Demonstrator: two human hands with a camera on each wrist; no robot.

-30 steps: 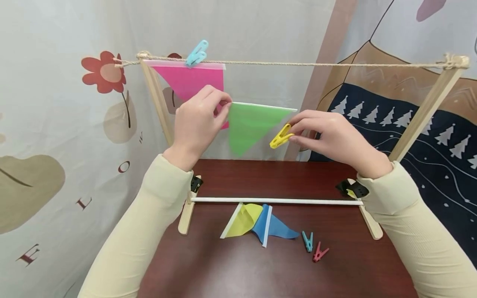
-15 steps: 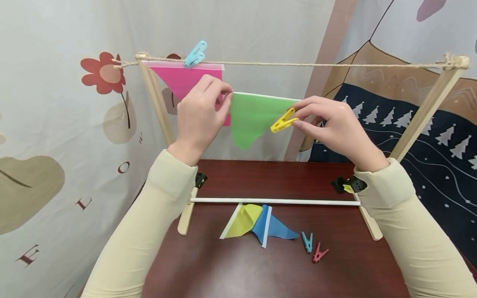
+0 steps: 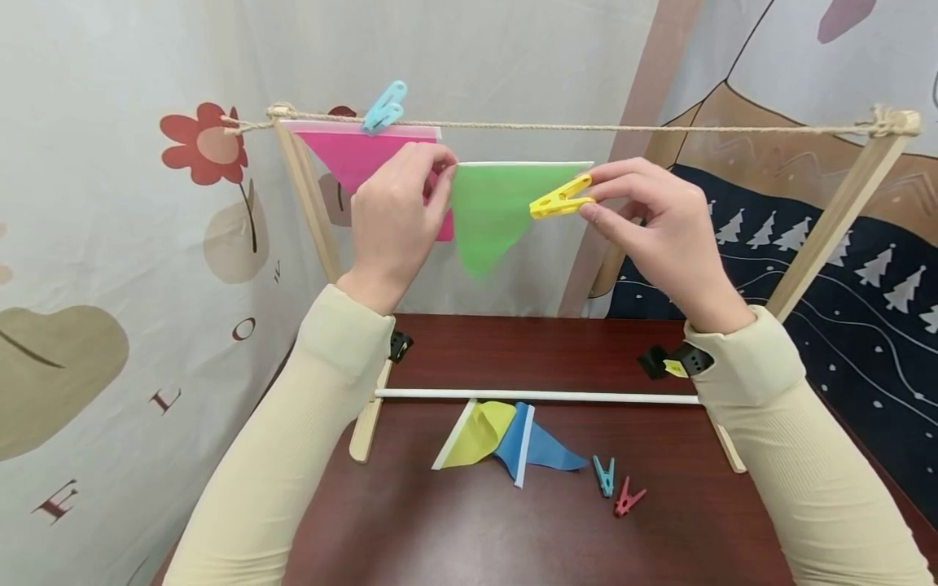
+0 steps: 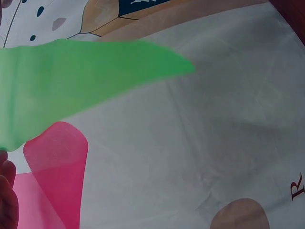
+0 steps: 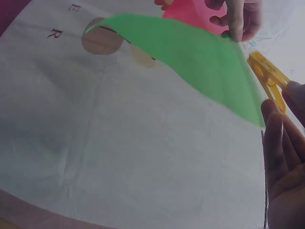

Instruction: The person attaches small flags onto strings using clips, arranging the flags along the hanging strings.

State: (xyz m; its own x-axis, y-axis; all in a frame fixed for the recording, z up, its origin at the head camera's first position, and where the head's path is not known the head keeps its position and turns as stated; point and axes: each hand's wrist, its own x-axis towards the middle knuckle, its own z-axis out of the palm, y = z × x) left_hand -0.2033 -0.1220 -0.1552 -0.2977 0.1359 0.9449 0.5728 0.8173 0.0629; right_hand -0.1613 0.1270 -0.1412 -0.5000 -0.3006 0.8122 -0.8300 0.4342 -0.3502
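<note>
"How is that green pennant looking to you?"

"It's showing a smooth, matt face, like thin cloth; the pink pennant is looking the same."

"And the yellow clothespin, how is that looking?"

"It's looking like smooth plastic, and the light-blue clothespin is matching it."

"The rope is showing rough, twisted fibre, and the post is looking like pale, smooth wood."

"And the tabletop is giving off a soft gloss."

"Yes, while the backdrop is showing as creased, matt cloth, and the sleeve is looking soft and matt."
</note>
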